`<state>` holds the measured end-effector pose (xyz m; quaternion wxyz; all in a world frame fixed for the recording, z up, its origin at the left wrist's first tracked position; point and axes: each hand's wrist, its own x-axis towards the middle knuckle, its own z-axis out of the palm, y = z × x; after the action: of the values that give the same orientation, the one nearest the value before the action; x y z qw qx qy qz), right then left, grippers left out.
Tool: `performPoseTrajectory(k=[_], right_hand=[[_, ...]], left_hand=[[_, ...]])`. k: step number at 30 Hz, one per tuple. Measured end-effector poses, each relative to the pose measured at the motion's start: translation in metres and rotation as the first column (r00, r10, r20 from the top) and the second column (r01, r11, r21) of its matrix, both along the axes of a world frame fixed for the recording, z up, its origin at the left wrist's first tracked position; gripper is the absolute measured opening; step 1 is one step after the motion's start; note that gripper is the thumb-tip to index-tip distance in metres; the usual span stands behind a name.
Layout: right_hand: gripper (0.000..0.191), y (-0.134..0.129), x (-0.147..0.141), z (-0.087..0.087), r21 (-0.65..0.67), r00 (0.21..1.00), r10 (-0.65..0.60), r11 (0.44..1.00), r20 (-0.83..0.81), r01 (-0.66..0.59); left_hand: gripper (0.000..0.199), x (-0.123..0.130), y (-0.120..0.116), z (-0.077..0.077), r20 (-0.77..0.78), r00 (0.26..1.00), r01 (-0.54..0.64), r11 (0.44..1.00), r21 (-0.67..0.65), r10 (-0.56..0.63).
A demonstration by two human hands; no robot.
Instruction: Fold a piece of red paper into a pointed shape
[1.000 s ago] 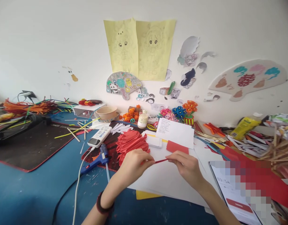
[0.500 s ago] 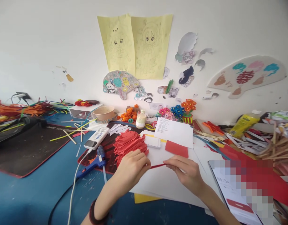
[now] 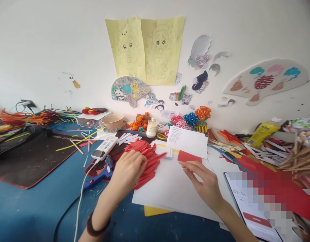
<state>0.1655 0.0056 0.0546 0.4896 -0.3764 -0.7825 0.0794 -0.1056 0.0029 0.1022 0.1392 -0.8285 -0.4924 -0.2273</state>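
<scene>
My left hand (image 3: 131,169) is closed at the right-front side of a heap of red folded paper strips (image 3: 139,148). A red paper strip (image 3: 160,157) juts out to the right from its fingers, lying over the heap; the grip itself is partly hidden. My right hand (image 3: 204,178) hovers over the white paper sheets (image 3: 167,188), its thumb and fingers slightly apart with nothing seen between them. Just beyond its fingertips lies a small red paper rectangle (image 3: 189,156).
A blue glue gun (image 3: 104,173) and a white power strip (image 3: 105,148) with its cable lie left of the heap. Behind stand a glue bottle (image 3: 151,128) and a handwritten sheet (image 3: 187,143). A tablet (image 3: 248,205) lies at right, near a blue cutter (image 3: 230,155).
My left hand has moved left to the heap with the red strip. My right hand has let go of the strip's other end and stays near its place, fingers now parted.
</scene>
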Motion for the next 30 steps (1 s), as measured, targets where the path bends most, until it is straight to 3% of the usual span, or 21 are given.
performPoseTrajectory(k=[3,6,10,13,16,20,30], right_hand=[[0.028,0.002,0.003,-0.001,-0.046,0.998,-0.058,0.997,-0.015,0.057],[0.027,0.006,0.007,-0.005,-0.083,0.995,-0.101,0.991,-0.006,0.101],[0.026,0.015,0.019,-0.012,-0.108,0.965,-0.247,0.961,0.091,0.256],[0.027,0.021,0.03,-0.015,-0.132,0.894,-0.374,0.901,0.247,0.414],[0.029,0.023,0.037,-0.016,-0.169,0.832,-0.42,0.848,0.361,0.502],[0.031,0.025,0.039,-0.017,-0.201,0.802,-0.419,0.82,0.426,0.536],[0.031,0.028,0.04,-0.021,-0.215,0.782,-0.406,0.808,0.472,0.549]], left_hand=[[0.023,-0.022,0.009,0.003,-0.07,0.974,-0.202,0.967,0.153,0.215],[0.024,-0.033,0.016,0.001,-0.147,0.941,-0.271,0.939,0.21,0.304],[0.025,-0.033,0.02,-0.005,-0.189,0.935,-0.26,0.943,0.206,0.299],[0.025,-0.03,0.021,-0.008,-0.202,0.933,-0.257,0.944,0.206,0.298],[0.025,-0.028,0.022,-0.01,-0.213,0.929,-0.256,0.943,0.215,0.301],[0.026,-0.027,0.024,-0.012,-0.236,0.921,-0.26,0.94,0.219,0.31],[0.026,-0.024,0.027,-0.013,-0.242,0.92,-0.258,0.94,0.221,0.309]])
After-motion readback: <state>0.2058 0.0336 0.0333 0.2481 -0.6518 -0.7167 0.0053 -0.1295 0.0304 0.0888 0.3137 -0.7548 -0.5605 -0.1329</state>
